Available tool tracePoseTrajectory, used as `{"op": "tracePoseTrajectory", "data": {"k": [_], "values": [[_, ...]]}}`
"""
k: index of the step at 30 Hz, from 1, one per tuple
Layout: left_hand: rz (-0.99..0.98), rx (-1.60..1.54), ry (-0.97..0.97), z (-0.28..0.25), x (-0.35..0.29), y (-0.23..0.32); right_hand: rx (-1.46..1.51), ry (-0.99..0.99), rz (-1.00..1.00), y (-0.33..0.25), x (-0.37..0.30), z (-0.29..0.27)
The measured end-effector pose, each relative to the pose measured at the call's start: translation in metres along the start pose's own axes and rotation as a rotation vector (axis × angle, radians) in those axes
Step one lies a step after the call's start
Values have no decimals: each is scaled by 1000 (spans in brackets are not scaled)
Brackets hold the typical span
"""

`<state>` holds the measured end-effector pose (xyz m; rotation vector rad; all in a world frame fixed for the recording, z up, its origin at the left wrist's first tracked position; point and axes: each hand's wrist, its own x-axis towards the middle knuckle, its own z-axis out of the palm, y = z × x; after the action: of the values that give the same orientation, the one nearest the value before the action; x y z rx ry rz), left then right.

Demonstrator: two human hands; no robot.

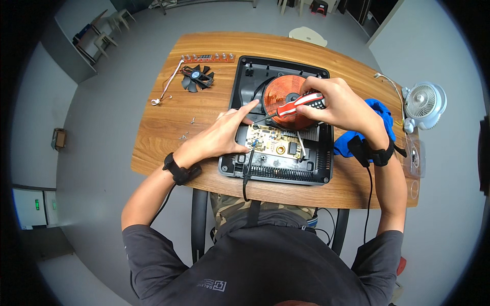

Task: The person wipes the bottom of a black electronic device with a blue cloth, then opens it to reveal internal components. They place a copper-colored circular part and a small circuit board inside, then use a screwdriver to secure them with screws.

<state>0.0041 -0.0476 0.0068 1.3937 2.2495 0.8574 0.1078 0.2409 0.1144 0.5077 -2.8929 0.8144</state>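
My right hand grips a screwdriver with a red, white and black handle. Its shaft slants down to the left, and the tip is at the upper left corner of a circuit board. Thumb and fingers apart, my left hand rests against the board's left side, with the index finger stretched toward the coil. The board sits in the near half of an open black housing that looks like an induction cooker base. Behind it lies a round copper coil, partly covered by my right hand and the screwdriver.
On the wooden table lie a black fan, a narrow red board with a wire, and several loose screws. At right are a blue cloth and a small white fan. A black cord hangs over the front edge.
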Motion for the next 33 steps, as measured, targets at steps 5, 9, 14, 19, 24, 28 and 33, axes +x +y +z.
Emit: {"op": "tracePoseTrajectory", "data": {"k": [5, 9, 14, 19, 24, 28, 33], "values": [[10, -39, 9, 0, -2, -2, -10, -32, -50, -7, 12, 4], [9, -46, 10, -2, -2, 1, -42, -45, -93, -10, 18, 5], [-2, -57, 12, -1, -3, 1, -70, -75, -93, -12, 25, 8], [-2, -74, 12, -2, -4, 1, -101, -104, -77, -18, 30, 10], [36, -85, 32, 0, -4, -2, -120, -132, -87, -17, 34, 13], [39, -84, 33, 0, -5, -3, -143, -162, -75, -19, 39, 12], [38, -77, 31, 1, -4, -4, -185, -243, -17, -31, 48, 9]]}}
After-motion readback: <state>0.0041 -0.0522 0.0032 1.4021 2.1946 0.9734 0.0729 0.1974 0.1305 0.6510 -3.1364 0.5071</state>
